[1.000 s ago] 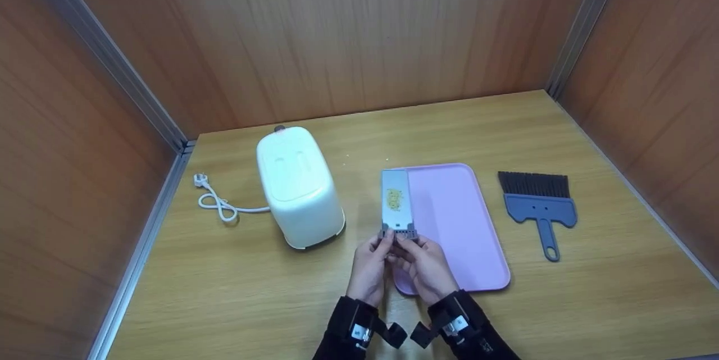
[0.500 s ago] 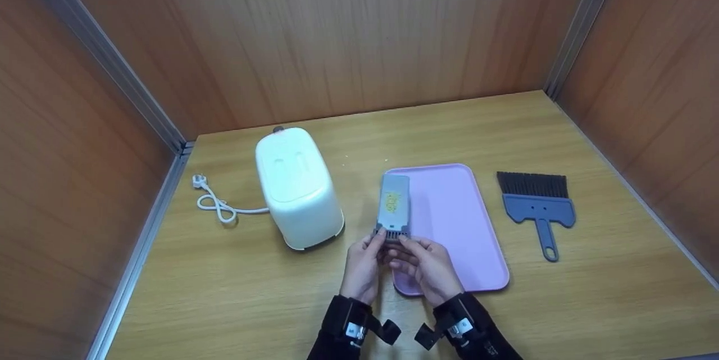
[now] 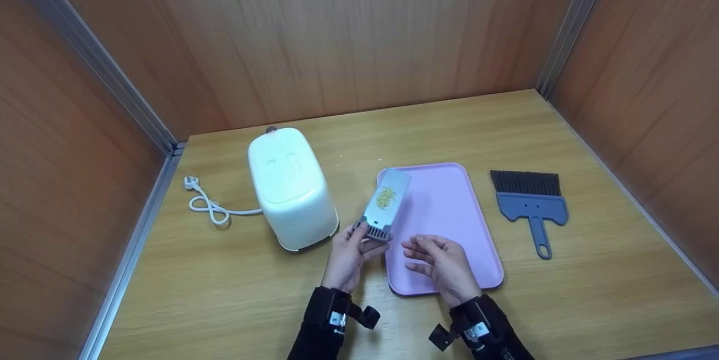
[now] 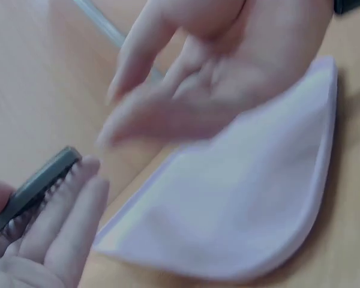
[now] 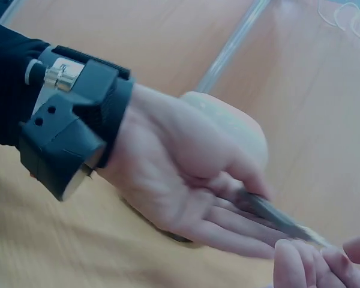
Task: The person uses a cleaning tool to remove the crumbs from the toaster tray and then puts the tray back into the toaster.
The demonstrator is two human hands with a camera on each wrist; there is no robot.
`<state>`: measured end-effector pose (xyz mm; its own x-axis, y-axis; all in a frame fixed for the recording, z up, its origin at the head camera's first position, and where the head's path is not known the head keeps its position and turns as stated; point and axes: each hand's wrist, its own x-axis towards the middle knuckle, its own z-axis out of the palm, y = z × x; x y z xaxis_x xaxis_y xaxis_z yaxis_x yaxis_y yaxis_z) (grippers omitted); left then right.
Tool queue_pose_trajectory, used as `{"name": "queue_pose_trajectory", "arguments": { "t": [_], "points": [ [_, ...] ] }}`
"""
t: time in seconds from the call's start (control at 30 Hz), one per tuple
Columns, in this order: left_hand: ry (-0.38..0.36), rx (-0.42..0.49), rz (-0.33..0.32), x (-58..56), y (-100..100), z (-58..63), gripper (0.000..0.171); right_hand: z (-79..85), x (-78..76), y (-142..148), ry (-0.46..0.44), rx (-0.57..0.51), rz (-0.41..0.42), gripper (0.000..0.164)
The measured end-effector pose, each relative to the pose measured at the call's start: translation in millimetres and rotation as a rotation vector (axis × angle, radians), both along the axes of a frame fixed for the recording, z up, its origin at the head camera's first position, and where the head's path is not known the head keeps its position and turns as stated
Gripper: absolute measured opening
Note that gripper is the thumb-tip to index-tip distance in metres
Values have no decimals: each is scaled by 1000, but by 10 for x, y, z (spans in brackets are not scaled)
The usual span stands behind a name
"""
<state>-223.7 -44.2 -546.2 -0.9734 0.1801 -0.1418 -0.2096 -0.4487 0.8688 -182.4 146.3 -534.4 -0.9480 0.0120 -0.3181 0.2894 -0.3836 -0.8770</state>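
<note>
My left hand (image 3: 347,259) grips a narrow metal crumb tray (image 3: 393,184) by its dark slotted end, thumb on top. Yellowish crumbs (image 3: 386,198) lie on the tray's flat surface. The crumb tray tilts to the right, its far end over the corner of a pink-purple tray (image 3: 449,197). In the left wrist view only the dark end (image 4: 39,186) shows, between thumb and fingers. My right hand (image 3: 446,267) is apart from it, over the near part of the purple tray, fingers loosely bent and holding nothing.
To the left stands a white toaster-like appliance (image 3: 292,186), its white cord and plug (image 3: 210,205) lying beside it. A blue brush (image 3: 533,205) with dark bristles lies to the right. A few white specks dot the table (image 3: 253,292). Wooden panels enclose the table.
Both hands held the crumb tray's slotted end before. Now the right hand has let go and moved right. The left hand has moved left, turning the crumb tray so its far end points right.
</note>
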Motion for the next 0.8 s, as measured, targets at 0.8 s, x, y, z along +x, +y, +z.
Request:
{"name": "queue_pose_trajectory", "arguments": {
  "t": [0.8],
  "points": [
    [37, 33, -47, -185, -409, -400, 44, -85, 43, 613, 2, 60, -164, 30]
  ]
}}
